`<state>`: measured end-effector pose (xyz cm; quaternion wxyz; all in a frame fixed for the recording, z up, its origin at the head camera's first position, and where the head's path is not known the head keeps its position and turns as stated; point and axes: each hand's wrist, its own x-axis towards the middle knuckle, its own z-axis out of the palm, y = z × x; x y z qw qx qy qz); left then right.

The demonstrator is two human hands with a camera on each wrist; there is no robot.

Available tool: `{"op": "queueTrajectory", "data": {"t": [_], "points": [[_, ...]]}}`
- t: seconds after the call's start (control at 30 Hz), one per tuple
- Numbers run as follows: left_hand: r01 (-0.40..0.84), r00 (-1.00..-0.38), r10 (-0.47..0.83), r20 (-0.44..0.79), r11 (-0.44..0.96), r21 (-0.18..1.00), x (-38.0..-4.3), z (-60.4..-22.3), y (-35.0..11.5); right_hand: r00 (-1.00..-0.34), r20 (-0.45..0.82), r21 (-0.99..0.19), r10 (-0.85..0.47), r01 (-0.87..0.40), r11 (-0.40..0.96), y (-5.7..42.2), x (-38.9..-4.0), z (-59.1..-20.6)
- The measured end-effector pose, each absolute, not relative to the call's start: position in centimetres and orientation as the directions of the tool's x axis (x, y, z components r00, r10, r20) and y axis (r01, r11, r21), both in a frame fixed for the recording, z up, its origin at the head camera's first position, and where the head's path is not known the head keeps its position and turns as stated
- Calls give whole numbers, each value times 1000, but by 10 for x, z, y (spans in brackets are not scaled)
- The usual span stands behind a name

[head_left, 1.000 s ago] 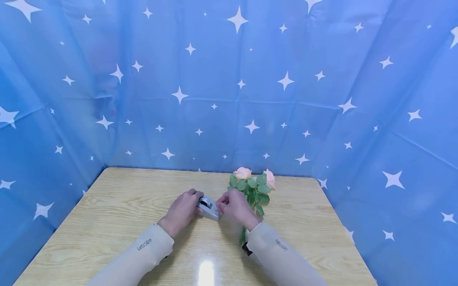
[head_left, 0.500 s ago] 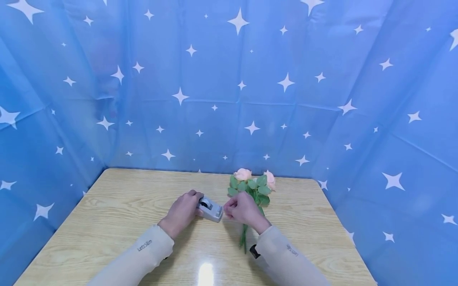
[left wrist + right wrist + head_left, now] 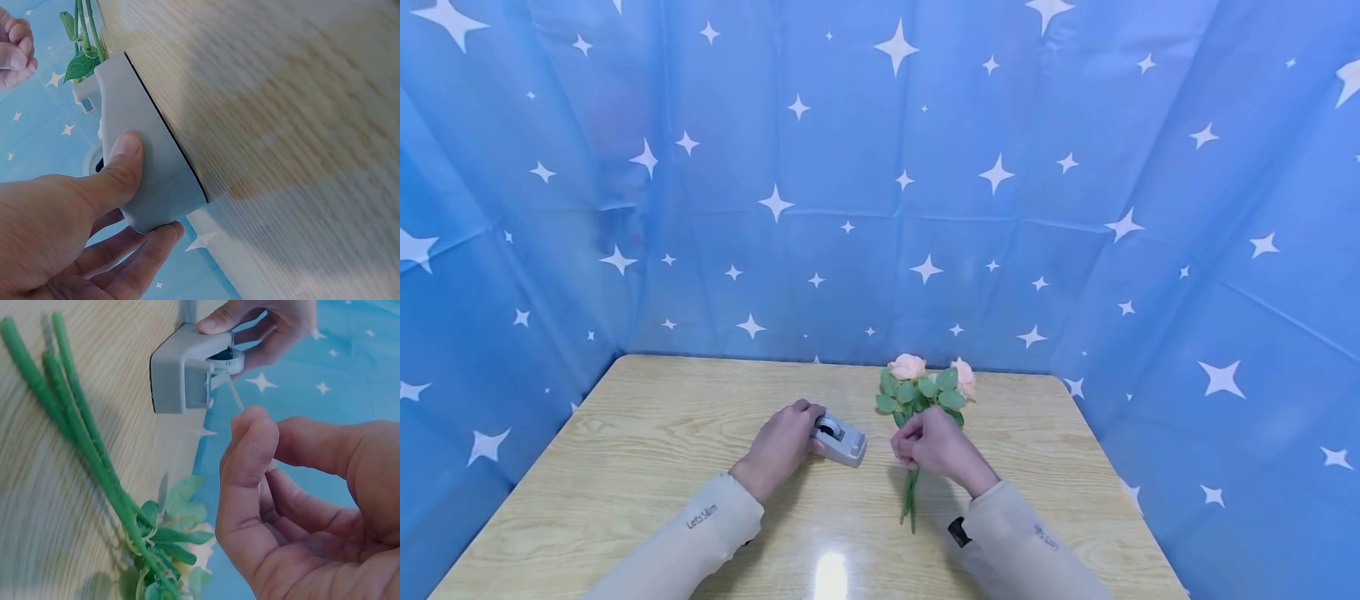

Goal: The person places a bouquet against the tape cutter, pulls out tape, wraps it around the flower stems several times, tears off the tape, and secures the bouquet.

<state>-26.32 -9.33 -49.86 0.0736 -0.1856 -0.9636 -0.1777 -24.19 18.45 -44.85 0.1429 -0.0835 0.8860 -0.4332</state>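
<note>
Grips a grey tape dispenser with the left hand, thumb pressed along one side and fingers curled round the rear end. Pinches a thin tape strip between thumb and forefinger of the right hand, fingertips together, remaining fingers folded inward. Located around the middle of the table, just left of the flower stems, with the dispenser's front end turned toward the right hand. Seen clearly only from the right wrist: the strip, pale and narrow, stretched from the tape roll to the pinching fingertips; too fine to make out from the head. Seen best from the left wrist: the dispenser's broad, smooth side and the thin black edge along its base. Shown together only from the head: two pale pink roses at the far edge, rounded and ruffled, above oval green leaves and slender stems running nearer, partly hidden behind the right hand. Made of smooth, wedge-like grey casing, plastic in look, around a ring-shaped roll. Spread below, light wood grain with a bright glare at the near side; hung beyond, creased blue fabric with white four-pointed stars. Clad in pale sleeves with dark lettering.
</note>
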Motion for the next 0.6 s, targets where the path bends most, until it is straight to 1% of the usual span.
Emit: {"op": "queueTrajectory", "data": {"t": [0.33,0.6], "points": [[385,-919,329,218,867,315,-262,-501,-94,-940,-181,-821,-291,-18,570,197,-240,-448],[387,-918,332,217,869,307,-263,-501,-95,-943,-214,-816,-256,28,577,206,-239,-448]]}}
